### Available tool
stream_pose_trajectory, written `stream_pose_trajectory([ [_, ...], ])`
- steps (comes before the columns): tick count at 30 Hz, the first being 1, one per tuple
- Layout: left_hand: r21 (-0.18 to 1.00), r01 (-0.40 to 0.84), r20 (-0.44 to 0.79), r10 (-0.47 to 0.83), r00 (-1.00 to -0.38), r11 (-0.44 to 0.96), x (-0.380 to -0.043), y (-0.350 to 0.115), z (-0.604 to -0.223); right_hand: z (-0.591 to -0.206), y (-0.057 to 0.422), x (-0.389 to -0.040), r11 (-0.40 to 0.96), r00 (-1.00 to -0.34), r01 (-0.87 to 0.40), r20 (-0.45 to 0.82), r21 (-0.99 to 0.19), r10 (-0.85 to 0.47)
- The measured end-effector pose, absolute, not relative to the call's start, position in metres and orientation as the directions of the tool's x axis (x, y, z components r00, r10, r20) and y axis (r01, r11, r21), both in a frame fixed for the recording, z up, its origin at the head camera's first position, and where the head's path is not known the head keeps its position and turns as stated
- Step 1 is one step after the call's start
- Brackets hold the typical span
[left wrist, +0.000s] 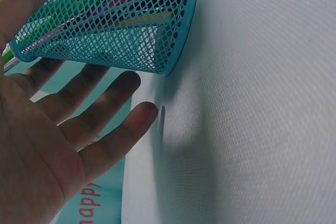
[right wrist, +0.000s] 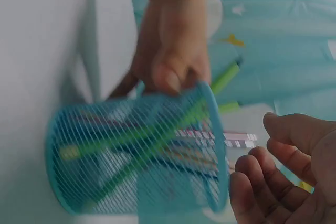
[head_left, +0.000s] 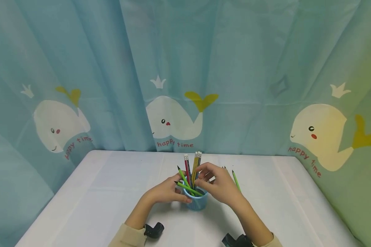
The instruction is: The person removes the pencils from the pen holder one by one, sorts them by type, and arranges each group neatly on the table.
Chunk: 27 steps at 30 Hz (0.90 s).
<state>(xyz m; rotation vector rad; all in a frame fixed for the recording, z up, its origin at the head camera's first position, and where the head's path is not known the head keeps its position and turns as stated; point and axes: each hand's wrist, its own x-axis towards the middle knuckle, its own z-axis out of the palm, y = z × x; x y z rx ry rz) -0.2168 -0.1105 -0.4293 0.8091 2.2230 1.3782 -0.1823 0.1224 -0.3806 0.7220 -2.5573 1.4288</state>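
Observation:
A light-blue mesh pencil cup (head_left: 198, 204) stands upright on the table with several pencils in it. Two green pencils (head_left: 188, 188) lean left with dark points up; red (head_left: 186, 166) and yellow pencils (head_left: 195, 168) stand with their eraser ends up. My left hand (head_left: 167, 190) holds the cup from the left, thumb at the near side and fingers around the far side. In the right wrist view that thumb rests by the cup's rim (right wrist: 212, 129). My right hand (head_left: 221, 183) is over the cup's right side beside the pencils, its fingers loosely bent with nothing between thumb and fingertips.
Behind the right hand, another green pencil (head_left: 236, 181) and a few dark pencil tips show over the table. The white table (head_left: 111, 192) meets a blue-green curtain (head_left: 247, 68) printed with whales at its back edge. A black wrist mount (head_left: 154, 230) sits on the left arm.

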Motion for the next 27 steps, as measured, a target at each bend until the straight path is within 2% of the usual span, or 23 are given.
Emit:
stream_pose_trajectory([
  [5,0.896,0.277,-0.028,0.667,-0.745,0.347,-0.217,-0.112,-0.429,-0.386,0.105,-0.175,0.416,-0.851,-0.5,0.341,-0.759,-0.4],
  [8,0.893,0.28,-0.03,0.666,-0.746,0.354,-0.216,-0.112,-0.429,-0.389,0.098,-0.172,0.448,-0.847,-0.508,0.332,-0.736,-0.416],
  [14,0.888,0.268,-0.048,0.654,-0.755,0.374,-0.215,-0.112,-0.431,-0.396,0.089,-0.167,0.543,-0.838,-0.539,0.349,-0.643,-0.419],
  [27,0.875,0.296,-0.028,0.65,-0.759,0.383,-0.216,-0.11,-0.43,-0.4,0.082,-0.163,0.591,-0.828,-0.561,0.384,-0.58,-0.409],
])
